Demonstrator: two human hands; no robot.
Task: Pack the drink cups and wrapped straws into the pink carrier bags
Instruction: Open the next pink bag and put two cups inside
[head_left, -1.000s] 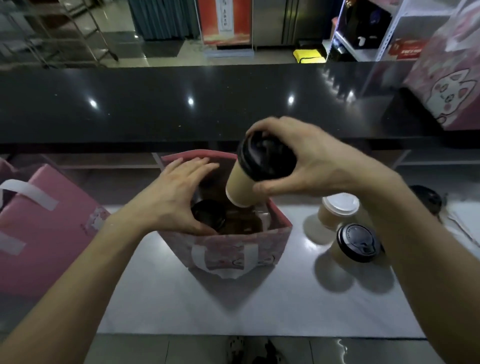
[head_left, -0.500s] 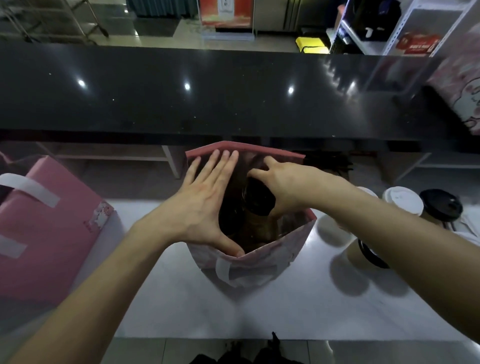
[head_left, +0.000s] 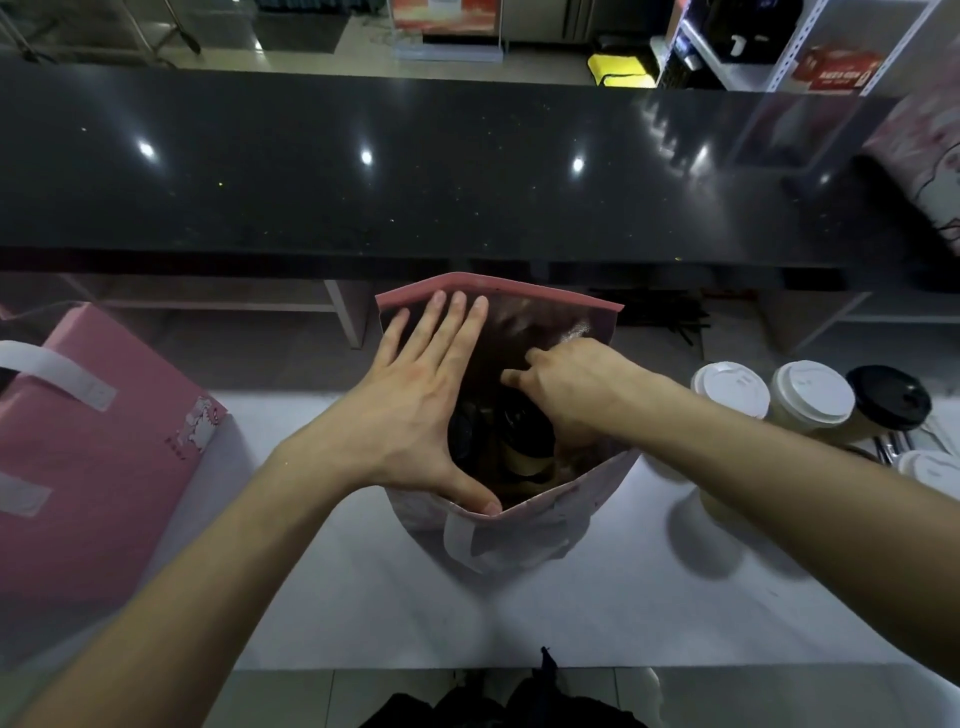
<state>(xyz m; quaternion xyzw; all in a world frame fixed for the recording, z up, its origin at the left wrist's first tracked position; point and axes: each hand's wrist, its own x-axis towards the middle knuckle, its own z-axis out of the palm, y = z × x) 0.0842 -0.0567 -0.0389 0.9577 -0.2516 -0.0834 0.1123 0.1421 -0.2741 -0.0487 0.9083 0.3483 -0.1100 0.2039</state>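
A pink carrier bag (head_left: 524, 540) stands open on the white counter in front of me. My left hand (head_left: 415, 410) lies spread across its mouth, straight fingers against the far wall and thumb on the near rim. My right hand (head_left: 566, 389) reaches down inside the bag, fingers curled round a tan cup with a black lid (head_left: 522, 434). Another black lid (head_left: 461, 431) shows beside it in the bag. More cups stand to the right: two with white lids (head_left: 730, 387) (head_left: 810, 397) and one with a black lid (head_left: 891, 397).
A second pink bag (head_left: 104, 441) with white handles stands at the left. A raised black counter (head_left: 467, 171) runs behind, with a patterned pink bag (head_left: 924, 171) at its right end. Another white lid (head_left: 930, 467) sits at the right edge.
My right hand has lowered the black-lidded cup from above the bag down into it. My left hand has spread its fingers wider across the bag's mouth.
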